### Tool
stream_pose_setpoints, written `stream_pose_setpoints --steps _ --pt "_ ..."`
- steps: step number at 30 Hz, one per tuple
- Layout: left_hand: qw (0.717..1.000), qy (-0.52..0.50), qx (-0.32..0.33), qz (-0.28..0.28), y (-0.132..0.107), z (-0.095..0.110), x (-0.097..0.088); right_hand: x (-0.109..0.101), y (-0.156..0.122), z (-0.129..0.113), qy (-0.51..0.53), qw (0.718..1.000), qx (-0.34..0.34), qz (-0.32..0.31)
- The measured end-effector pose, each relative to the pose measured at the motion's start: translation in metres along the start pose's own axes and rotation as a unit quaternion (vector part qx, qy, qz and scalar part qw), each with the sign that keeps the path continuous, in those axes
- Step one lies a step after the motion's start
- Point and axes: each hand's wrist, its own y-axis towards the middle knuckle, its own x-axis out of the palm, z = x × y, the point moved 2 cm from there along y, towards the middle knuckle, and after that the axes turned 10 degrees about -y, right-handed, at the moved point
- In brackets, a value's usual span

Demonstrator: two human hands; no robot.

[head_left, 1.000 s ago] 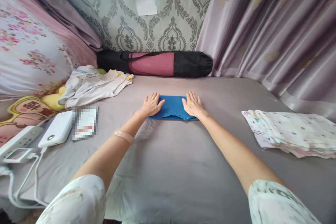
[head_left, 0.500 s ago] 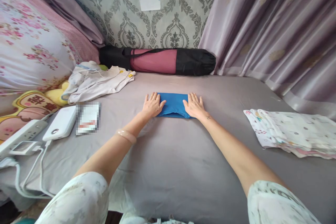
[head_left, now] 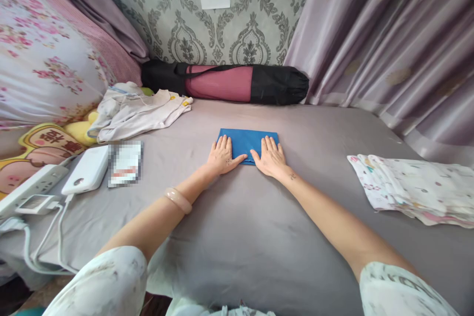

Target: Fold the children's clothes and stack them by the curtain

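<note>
A blue folded cloth (head_left: pixel 246 140) lies flat on the grey sheet (head_left: pixel 237 227) in front of me. My left hand (head_left: pixel 224 155) rests palm down on its left part, fingers stretched away from me and thumb pointing inward. On the right part, my right hand (head_left: pixel 271 158) lies flat in the same way, its thumb near the left one. The cloth's near edge shows between the two thumbs, and my palms cover its near corners. Neither hand grips it.
A rolled mat in a black and pink bag (head_left: pixel 218 84) lies along the wall. Crumpled light clothes (head_left: pixel 140 113), a white power bank (head_left: pixel 87 170) and a power strip (head_left: pixel 33 190) are at left. Folded white patterned cloths (head_left: pixel 414 187) lie at right.
Both hands have shifted inward from the cloth's sides onto its top, thumbs now closer together. The gaping fold at the near edge has flattened.
</note>
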Motion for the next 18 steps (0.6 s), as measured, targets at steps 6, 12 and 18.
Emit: stream_pose_setpoints --steps 6,12,18 --pt "0.998 0.018 0.012 0.056 0.004 0.008 -0.004 -0.016 0.01 -0.021 0.002 0.997 -0.065 0.041" --pt "0.999 0.039 0.018 0.029 0.006 0.01 0.008 -0.004 0.016 -0.035 0.016 0.996 -0.092 0.014" --pt "0.999 0.021 0.016 0.034 0.006 0.008 0.006 -0.005 0.018 -0.034 0.011 0.996 -0.088 -0.016"
